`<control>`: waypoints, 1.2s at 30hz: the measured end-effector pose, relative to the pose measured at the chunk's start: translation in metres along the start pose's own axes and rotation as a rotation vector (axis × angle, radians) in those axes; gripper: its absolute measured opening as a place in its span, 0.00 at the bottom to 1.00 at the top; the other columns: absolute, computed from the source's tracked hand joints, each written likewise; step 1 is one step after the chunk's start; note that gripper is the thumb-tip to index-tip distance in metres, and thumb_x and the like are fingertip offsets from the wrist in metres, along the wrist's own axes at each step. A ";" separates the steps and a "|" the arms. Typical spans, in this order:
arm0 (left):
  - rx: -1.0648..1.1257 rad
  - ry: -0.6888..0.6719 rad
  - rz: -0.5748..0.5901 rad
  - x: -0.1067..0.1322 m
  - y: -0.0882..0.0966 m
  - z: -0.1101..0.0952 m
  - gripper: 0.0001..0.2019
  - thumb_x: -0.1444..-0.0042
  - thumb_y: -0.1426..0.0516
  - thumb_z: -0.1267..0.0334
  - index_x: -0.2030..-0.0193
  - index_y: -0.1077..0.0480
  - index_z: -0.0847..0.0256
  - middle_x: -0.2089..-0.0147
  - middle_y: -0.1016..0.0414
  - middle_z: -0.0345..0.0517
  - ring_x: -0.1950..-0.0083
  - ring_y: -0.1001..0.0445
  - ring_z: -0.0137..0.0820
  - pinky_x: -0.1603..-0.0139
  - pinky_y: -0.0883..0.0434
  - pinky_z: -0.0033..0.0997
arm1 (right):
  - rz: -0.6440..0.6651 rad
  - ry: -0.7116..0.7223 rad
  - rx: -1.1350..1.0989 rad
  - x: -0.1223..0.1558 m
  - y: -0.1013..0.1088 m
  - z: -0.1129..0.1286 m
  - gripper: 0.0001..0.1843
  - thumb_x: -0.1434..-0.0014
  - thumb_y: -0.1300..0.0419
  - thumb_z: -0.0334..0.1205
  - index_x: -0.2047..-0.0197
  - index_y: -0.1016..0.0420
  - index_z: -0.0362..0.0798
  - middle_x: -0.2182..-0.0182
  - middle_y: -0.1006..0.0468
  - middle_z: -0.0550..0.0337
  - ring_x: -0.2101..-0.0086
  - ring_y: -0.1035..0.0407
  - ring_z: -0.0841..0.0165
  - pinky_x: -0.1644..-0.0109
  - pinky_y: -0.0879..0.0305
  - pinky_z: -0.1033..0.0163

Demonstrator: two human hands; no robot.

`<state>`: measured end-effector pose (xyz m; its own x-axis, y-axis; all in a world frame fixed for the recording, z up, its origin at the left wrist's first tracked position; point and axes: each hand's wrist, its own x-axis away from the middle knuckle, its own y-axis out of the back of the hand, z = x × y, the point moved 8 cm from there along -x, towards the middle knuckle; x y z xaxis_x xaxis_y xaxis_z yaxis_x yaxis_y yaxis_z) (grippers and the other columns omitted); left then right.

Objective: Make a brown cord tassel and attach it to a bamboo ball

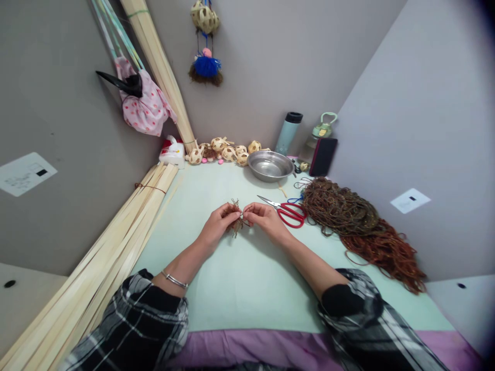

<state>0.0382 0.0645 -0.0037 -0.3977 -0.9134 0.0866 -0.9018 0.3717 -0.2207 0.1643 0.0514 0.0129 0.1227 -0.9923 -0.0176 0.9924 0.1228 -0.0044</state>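
While the left hand (218,222) and right hand (265,216) are pinching it closed between them just above the desk (247,278), the brown fibre tuft (235,220) is looking light, wiry and easily frayed; its bunched middle seems the surest hold.

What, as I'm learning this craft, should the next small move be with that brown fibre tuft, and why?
Probably draw the right hand outward to snug the brown fibre tuft while the left hand holds it: both hands pinch it from opposite sides, loose ends stick out, and the red scissors lie unused nearby.
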 end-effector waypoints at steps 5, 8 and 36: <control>-0.093 -0.026 0.010 -0.001 0.000 0.002 0.10 0.50 0.37 0.58 0.68 0.30 0.62 0.74 0.33 0.39 0.73 0.37 0.25 0.70 0.40 0.26 | 0.013 -0.009 -0.006 0.000 -0.002 -0.002 0.11 0.51 0.33 0.43 0.69 0.25 0.44 0.75 0.29 0.64 0.75 0.38 0.74 0.69 0.41 0.66; -0.082 -0.020 0.000 -0.001 0.000 0.001 0.08 0.51 0.38 0.60 0.69 0.31 0.62 0.75 0.34 0.38 0.73 0.38 0.25 0.71 0.41 0.26 | 0.017 -0.008 0.007 0.000 -0.002 -0.001 0.11 0.51 0.33 0.43 0.69 0.25 0.45 0.75 0.28 0.64 0.75 0.38 0.74 0.69 0.40 0.66; 0.252 0.037 0.082 0.002 -0.004 -0.003 0.07 0.49 0.39 0.64 0.66 0.33 0.61 0.61 0.26 0.43 0.66 0.30 0.24 0.65 0.32 0.23 | 0.082 -0.025 0.048 0.001 -0.006 -0.005 0.09 0.49 0.36 0.41 0.70 0.28 0.44 0.75 0.28 0.63 0.76 0.38 0.74 0.69 0.43 0.67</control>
<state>0.0406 0.0618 0.0007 -0.4777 -0.8737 0.0925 -0.7974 0.3870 -0.4630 0.1580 0.0496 0.0077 0.2026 -0.9792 0.0087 0.9782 0.2028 0.0442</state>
